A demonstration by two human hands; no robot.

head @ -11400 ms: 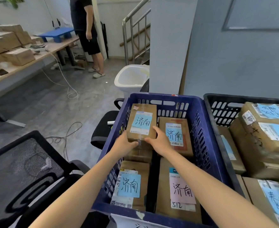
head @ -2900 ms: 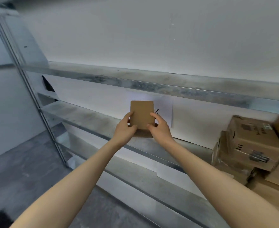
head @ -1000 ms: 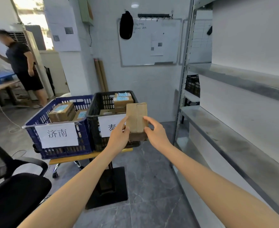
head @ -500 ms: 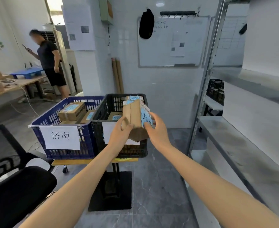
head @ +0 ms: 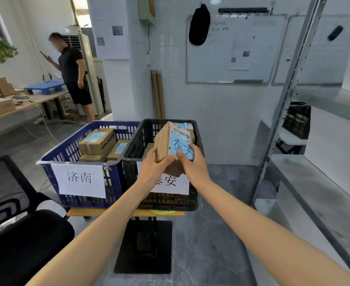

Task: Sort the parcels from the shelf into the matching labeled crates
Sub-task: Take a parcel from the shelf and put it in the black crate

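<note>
Currently on hand: one parcel (head: 163, 145), brown cardboard, tilted, held in the air in front of the black crate (head: 135, 145), near its rim. Its blue label (head: 181, 148), with handwritten characters, faces you.

Your left hand (head: 154, 169) grips the parcel's lower left side, fingers curled round it. Your right hand (head: 192, 164) grips the lower right, thumb pressed on the label, fingers wrapped round the far edge.

Black crate: white sign (head: 170, 183), partly hidden by your hands, the character 安 legible.

Blue crate (head: 71, 149), just left of the black one: sign reading 济南 (head: 79, 179), several labelled boxes (head: 96, 141) stacked inside.

Both crates stand on a small wooden table (head: 99, 212). Metal shelf (head: 314, 193) to your right, black chair (head: 15, 244) at lower left.
</note>
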